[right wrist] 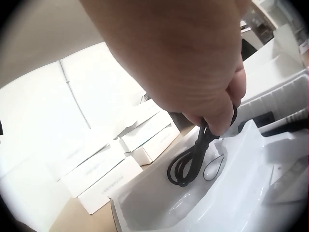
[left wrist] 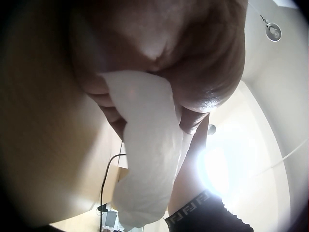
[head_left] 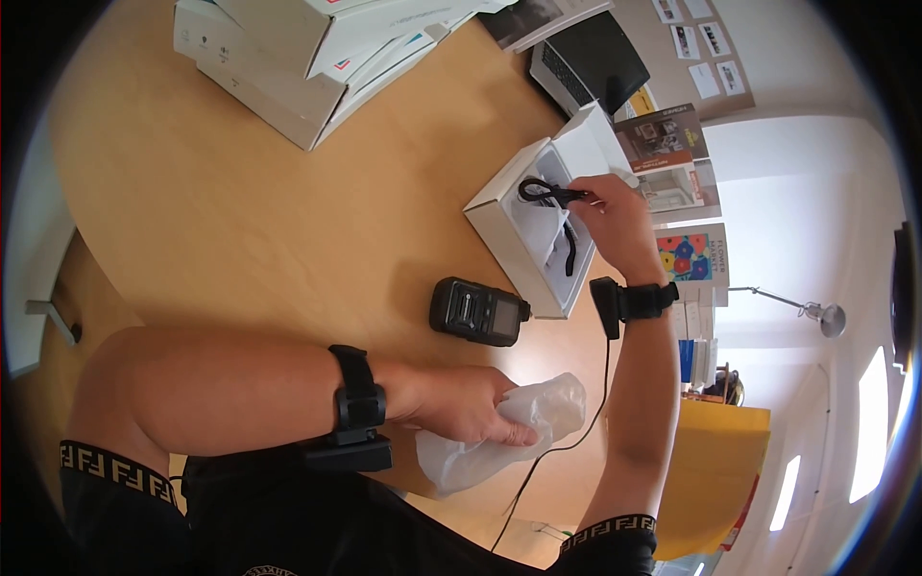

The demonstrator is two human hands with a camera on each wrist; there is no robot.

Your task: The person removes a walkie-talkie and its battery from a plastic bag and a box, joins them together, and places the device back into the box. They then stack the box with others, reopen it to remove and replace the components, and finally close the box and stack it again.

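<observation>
In the head view my left hand [head_left: 466, 403] grips a crumpled, translucent white plastic bag [head_left: 552, 408] between thumb and fingers. The same bag [left wrist: 147, 140] hangs from the palm in the left wrist view. My right hand [head_left: 615, 216] pinches a coiled black cable [head_left: 547, 192] at the open white box [head_left: 509, 240]. Seen from the right wrist, the cable's loops [right wrist: 186, 166] hang into the box's white moulded tray [right wrist: 145, 208], and a thin dark loop of cord [right wrist: 213, 168] shows beside them. A black handheld device with a small screen [head_left: 477, 312] lies on the table between the hands.
Several white boxes [head_left: 279, 67] are stacked on the wooden table [head_left: 221, 230]. An open laptop [head_left: 595, 67] and books [head_left: 667, 144] stand beyond the open box. A thin black wire [head_left: 586, 422] runs from the right wrist's camera across the table edge.
</observation>
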